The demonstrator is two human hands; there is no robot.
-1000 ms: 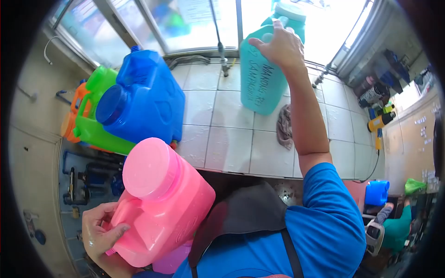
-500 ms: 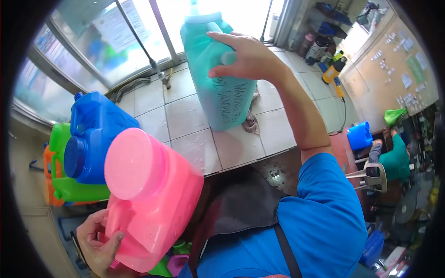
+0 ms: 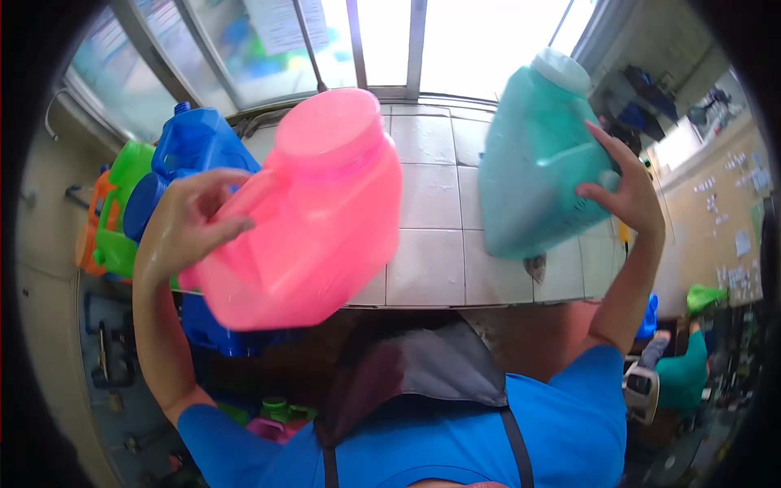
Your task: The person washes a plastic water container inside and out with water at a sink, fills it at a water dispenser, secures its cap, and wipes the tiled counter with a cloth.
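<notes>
My left hand (image 3: 195, 224) is wrapped round the handle of a pink jug (image 3: 325, 220), which is raised at the near edge of the tiled counter with its wide pink lid up. On the right, my right hand (image 3: 622, 179) grips a teal jug (image 3: 537, 163) by its handle side. This jug leans, its pale lid towards the window, and dark handwriting shows partly below my fingers. Whether its base touches the tiles I cannot tell. A brown cloth (image 3: 534, 268) lies just below the teal jug, mostly hidden by it.
Blue (image 3: 199, 138), green (image 3: 122, 179) and orange (image 3: 93, 220) jugs stand at the left. White tiles (image 3: 423, 195) run back to the glass doors. Below the counter are a blue container (image 3: 215, 325) and green and pink ones. A person in green (image 3: 683, 378) is at the far right.
The pink jug has risen from beside my body to over the counter's edge. My right hand has shifted the teal jug to the right and tilted it. The view has turned.
</notes>
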